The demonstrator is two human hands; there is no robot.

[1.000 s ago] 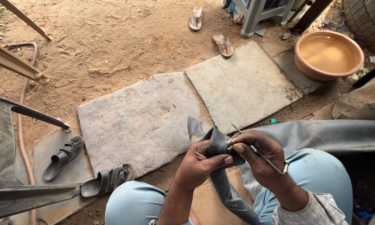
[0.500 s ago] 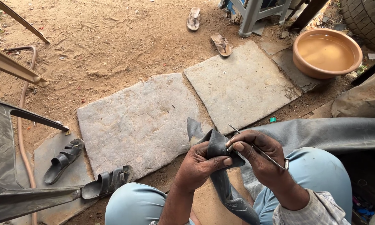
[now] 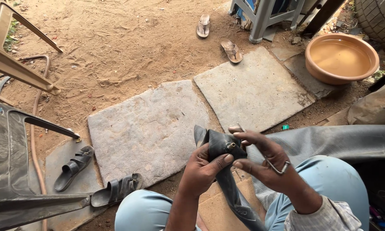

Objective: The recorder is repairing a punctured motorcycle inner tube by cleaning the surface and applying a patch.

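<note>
My left hand [image 3: 203, 169] grips a folded black rubber inner tube [image 3: 220, 147] over my lap, its thumb pressed just below the small metal valve [image 3: 230, 146] that pokes out of the fold. The tube hangs down between my knees. My right hand [image 3: 261, 160] sits beside it, holding a thin metal tool [image 3: 274, 166] with a looped end, its fingertips touching the tube next to the valve.
Two flat stone slabs [image 3: 149, 128] lie on the sandy ground ahead. A brown basin of water [image 3: 340, 57] sits at the upper right. Dark sandals [image 3: 74, 167] lie at the left, tan slippers [image 3: 232, 50] farther off. A chair and plastic stool legs stand at the edges.
The right hand has turned the thin tool downward from the tube's fold, and the valve now shows between both hands. The view has shifted slightly.
</note>
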